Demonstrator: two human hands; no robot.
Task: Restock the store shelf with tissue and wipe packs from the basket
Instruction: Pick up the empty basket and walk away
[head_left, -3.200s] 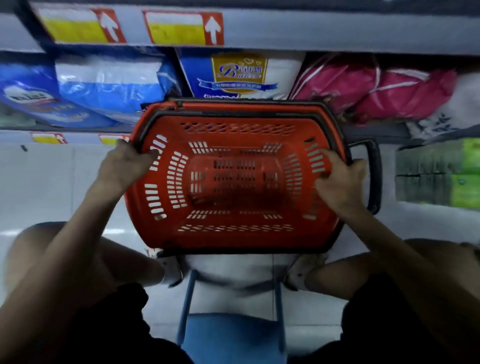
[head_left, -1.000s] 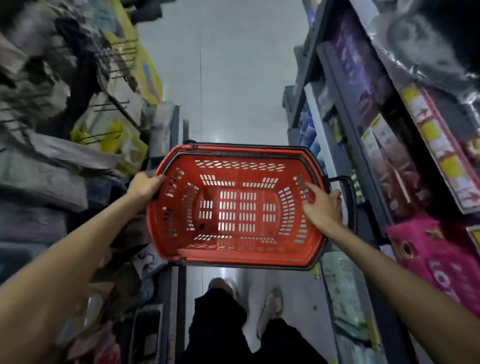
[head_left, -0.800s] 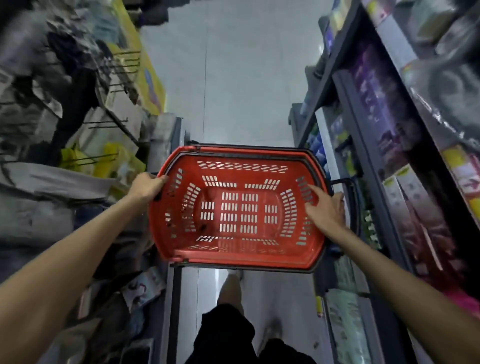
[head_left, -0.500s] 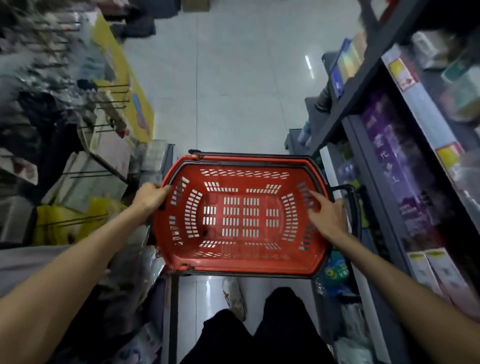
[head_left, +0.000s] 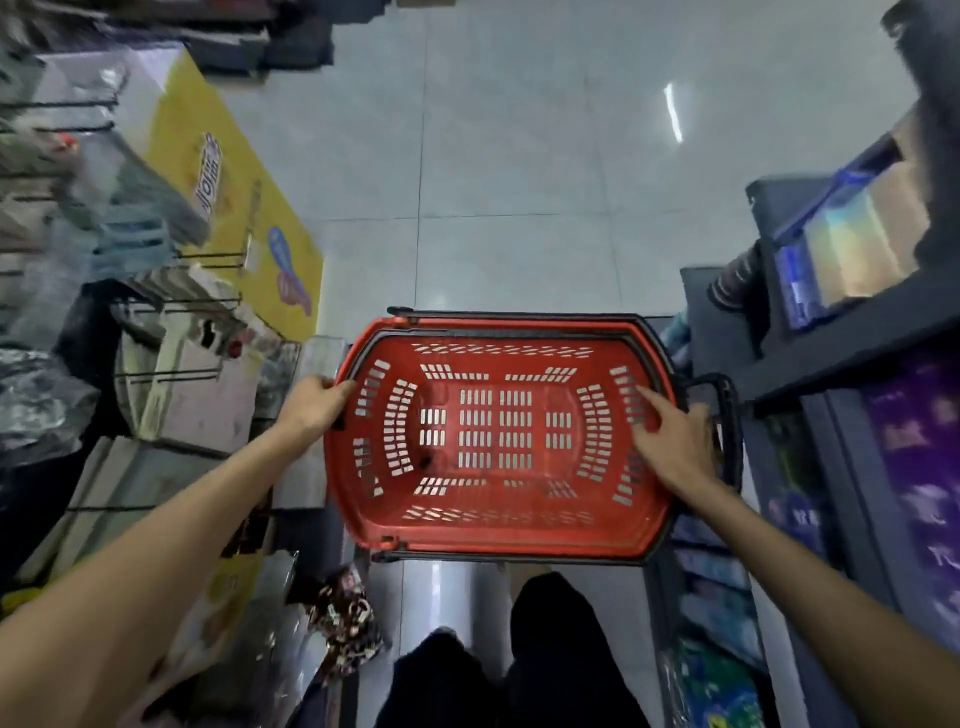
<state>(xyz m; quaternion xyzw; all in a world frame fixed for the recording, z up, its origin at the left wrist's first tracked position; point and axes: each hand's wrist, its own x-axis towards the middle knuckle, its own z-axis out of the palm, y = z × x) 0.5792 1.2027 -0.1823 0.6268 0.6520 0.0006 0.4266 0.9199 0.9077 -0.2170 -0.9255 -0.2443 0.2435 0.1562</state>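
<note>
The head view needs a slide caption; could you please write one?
Left hand and right hand hold an empty red basket by its ends above a tiled aisle between stocked shelves.

Pale tiled floor (head_left: 519, 156), yellow board (head_left: 234, 208) (printed), blurred hanging packs (head_left: 187, 384) left.

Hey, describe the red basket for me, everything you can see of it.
The basket is red plastic, with slotted walls and bottom, a dark rim and a black handle at its right end. It is empty, held level with its opening up, above the tiled floor between shelves. The left hand grips its left rim; the right hand hooks over the right rim, fingers spread on the inner wall.
</note>
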